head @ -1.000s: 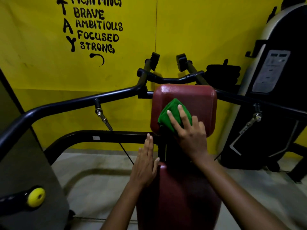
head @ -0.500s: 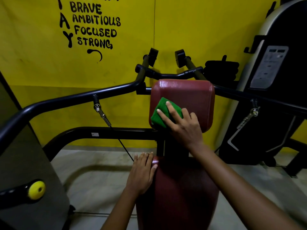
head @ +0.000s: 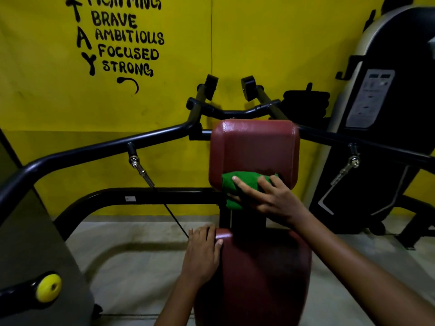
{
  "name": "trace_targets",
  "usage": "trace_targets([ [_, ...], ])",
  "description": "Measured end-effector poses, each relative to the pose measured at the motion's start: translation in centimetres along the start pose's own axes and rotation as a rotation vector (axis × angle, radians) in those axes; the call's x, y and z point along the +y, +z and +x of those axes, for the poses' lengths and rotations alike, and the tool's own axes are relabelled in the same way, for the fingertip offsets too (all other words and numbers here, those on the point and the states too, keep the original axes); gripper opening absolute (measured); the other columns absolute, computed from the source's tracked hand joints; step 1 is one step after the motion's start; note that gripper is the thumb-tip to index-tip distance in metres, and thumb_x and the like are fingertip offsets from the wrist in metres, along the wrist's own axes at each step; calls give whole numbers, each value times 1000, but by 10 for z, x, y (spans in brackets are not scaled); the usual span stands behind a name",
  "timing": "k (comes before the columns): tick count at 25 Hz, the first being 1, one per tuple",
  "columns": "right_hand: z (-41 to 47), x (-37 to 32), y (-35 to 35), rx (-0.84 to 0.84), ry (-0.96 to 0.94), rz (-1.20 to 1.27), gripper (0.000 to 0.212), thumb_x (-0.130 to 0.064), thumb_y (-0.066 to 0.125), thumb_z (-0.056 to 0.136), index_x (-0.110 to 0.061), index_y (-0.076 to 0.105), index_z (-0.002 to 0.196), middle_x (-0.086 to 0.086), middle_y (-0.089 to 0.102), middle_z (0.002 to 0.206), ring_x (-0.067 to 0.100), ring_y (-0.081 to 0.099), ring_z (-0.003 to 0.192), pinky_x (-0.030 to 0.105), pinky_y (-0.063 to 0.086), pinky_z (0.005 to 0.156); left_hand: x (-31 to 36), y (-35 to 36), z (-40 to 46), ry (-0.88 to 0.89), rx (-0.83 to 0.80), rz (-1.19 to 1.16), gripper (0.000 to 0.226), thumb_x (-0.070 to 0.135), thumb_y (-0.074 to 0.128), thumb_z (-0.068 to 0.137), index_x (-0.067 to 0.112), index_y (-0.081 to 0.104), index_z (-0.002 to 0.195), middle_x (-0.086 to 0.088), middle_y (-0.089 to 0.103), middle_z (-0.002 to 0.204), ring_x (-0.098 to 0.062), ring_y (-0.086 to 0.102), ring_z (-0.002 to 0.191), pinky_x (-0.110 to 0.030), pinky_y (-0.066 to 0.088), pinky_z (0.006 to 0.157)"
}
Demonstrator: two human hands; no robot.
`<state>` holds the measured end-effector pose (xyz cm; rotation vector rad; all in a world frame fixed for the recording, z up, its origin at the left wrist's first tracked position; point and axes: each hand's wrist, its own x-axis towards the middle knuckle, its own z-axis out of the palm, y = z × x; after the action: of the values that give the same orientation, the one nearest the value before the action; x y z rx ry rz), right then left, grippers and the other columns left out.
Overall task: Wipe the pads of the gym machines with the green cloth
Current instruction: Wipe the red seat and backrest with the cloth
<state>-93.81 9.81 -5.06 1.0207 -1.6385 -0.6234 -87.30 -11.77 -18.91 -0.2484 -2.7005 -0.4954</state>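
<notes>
The seat pad edge is touched by the flat left hand. Beyond, the soft, light green cloth is pressed by the right hand, fingers extended, against the firm back pad lower edge; bunching is likely.

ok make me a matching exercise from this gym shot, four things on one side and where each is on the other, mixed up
Things:
1. green cloth
2. left hand
3. right hand
4. yellow knob

Places:
a. resting on the seat pad's left edge
b. far lower left
c. against the back pad's lower edge
d. pressing on the cloth

Pairs: 1-c, 2-a, 3-d, 4-b
</notes>
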Motion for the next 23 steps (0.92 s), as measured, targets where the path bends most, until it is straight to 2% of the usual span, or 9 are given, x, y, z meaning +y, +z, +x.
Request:
trace_targets([
  [2,-16,13,-5,-44,2,-33,49,-11,41,97,-29,41,143,5,41,145,29,49,85,36,39,62,3,-7,3,-33,-97,11,76,51,7,83,11,49,132,-6,53,127,-25,47,122,-46,13,116],
  [5,-29,23,-10,-88,173,-9,51,-18,53,94,-31,41,142,8,45,144,29,48,83,35,38,59,13,-30,14,-23,-160,44,76,52,8,78,12,55,121,-7,58,118,-28,53,113,-50,21,111],
  [7,-22,33,-13,-119,377,45,54,-32,58,89,-33,42,141,8,50,141,30,51,79,33,38,56,35,-56,30,-32,82,-104,46,41,29,86,9,58,102,-8,60,98,-30,58,94,-48,41,97],
  [9,-9,47,-19,-179,585,133,65,-40,60,82,-34,39,142,9,48,141,31,54,81,34,43,56,65,-87,60,28,411,-232,25,29,40,89,7,54,93,-8,53,90,-25,52,85,-33,44,79],
  [11,-1,61,-24,-233,733,204,81,-36,72,71,-32,37,144,10,46,141,33,55,85,37,48,59,97,-114,92,166,558,-199,25,25,43,89,5,53,102,-10,52,103,-22,47,97,-27,38,86],
  [13,6,74,-29,-264,867,287,90,-29,78,68,-33,34,146,9,43,143,34,54,95,39,51,64,116,-125,120,264,541,-65,39,26,44,90,3,50,121,-14,50,126,-25,44,117,-32,37,101],
  [16,28,107,-34,-347,1038,455,73,-33,64,85,-36,27,147,2,33,148,31,45,116,43,49,83,116,-112,138,299,486,134,55,30,40,92,-1,40,137,-21,41,142,-33,36,132,-45,36,109],
  [18,53,132,-29,-401,1026,481,61,-41,56,90,-34,31,145,0,37,145,31,43,120,42,46,89,108,-98,138,319,443,219,59,32,36,93,-2,33,141,-22,35,148,-34,27,138,-48,37,108],
  [23,138,161,3,-672,602,530,45,-46,49,92,-38,44,137,2,59,126,26,53,116,34,44,80,96,-89,141,357,459,309,54,31,37,95,-1,33,139,-21,35,148,-33,21,141,-46,34,110],
])
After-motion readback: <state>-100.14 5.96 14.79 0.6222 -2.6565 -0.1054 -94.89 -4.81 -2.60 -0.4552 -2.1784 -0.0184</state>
